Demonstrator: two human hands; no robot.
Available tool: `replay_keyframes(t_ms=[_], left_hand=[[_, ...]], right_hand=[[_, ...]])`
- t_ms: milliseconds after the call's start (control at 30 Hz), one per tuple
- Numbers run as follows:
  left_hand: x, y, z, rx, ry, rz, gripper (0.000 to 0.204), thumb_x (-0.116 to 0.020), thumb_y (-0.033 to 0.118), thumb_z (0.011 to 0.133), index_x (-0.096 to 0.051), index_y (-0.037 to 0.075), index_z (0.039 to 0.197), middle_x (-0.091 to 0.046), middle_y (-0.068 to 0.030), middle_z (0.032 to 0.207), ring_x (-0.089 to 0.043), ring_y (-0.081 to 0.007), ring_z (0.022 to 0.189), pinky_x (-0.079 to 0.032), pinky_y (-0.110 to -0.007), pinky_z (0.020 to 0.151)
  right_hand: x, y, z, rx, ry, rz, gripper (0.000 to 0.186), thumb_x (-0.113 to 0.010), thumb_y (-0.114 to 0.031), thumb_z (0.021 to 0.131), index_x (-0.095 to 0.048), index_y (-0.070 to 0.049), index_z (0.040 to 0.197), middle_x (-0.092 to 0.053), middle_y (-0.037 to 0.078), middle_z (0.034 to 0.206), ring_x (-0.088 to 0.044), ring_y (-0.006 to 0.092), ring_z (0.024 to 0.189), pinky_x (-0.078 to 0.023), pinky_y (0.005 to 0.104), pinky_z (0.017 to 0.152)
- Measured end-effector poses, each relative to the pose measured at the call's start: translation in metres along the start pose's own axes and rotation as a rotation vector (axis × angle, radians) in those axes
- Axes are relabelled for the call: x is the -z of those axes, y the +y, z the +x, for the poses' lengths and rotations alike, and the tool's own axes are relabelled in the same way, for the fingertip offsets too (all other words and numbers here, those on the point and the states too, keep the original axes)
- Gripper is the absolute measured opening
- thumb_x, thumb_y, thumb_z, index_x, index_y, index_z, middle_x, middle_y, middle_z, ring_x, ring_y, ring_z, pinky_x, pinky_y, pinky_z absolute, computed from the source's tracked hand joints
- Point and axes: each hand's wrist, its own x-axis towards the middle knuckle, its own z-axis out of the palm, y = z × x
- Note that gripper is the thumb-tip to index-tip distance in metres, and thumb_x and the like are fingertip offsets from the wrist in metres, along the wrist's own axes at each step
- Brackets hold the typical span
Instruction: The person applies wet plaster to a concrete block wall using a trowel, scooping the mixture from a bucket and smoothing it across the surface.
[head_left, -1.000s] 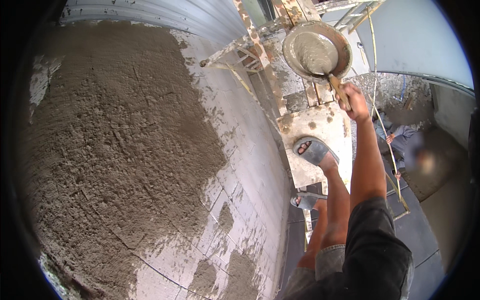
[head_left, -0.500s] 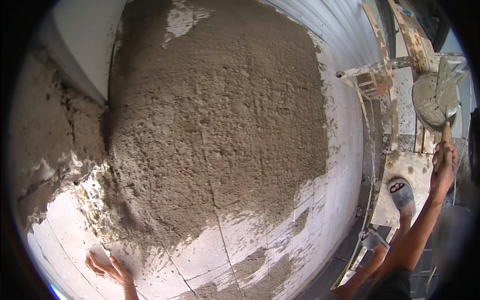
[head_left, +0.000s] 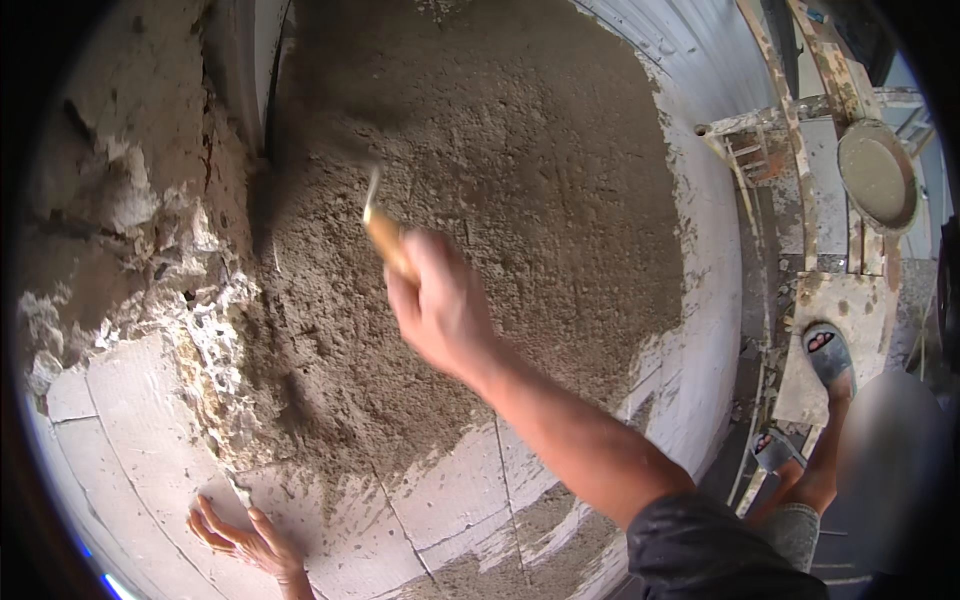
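My right hand is closed around the wooden handle of a trowel, held up in front of the wall. The trowel's blade is smeared by motion and blends into the grey mortar, so whether it touches the wall I cannot tell. Rough wet mortar covers most of the wall of pale blocks. At the lower left, my left hand rests against bare blocks with its fingers apart, just below a broken, crumbly masonry edge.
A round pan of mortar sits on the scaffold at right. My sandaled feet stand by a splattered board among planks and poles. A white corrugated panel borders the wall at upper right.
My right hand has swung the trowel from over the mortar pan at right across to the wall. My left hand stays against the blocks. The view has shifted slightly.
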Motion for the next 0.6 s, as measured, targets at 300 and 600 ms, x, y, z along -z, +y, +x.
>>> replay_keyframes(t_ms=[300,600], left_hand=[[0.002,-0.015,-0.012,0.032,-0.007,0.011,0.083,-0.032,0.074,0.099,-0.034,0.018,0.159,-0.023,-0.0165,0.163,-0.012,-0.0354,0.155,-0.015,-0.063,0.120],[-0.039,0.001,0.001,-0.083,-0.014,-0.183,0.080,-0.040,0.069,0.100,-0.034,0.016,0.160,-0.023,-0.0179,0.165,-0.019,-0.0392,0.153,-0.020,-0.061,0.120]], right_hand=[[0.413,0.024,-0.064,-0.421,0.057,-0.558,0.022,-0.065,-0.016,0.101,-0.061,-0.002,0.118,-0.058,0.003,0.096,-0.052,0.0078,0.076,-0.044,0.0249,0.064],[0.804,0.057,0.115,-0.582,0.081,-1.152,0.041,-0.068,-0.020,0.090,-0.069,-0.007,0.129,-0.064,0.003,0.084,-0.057,0.0086,0.068,-0.047,0.0280,0.060]])
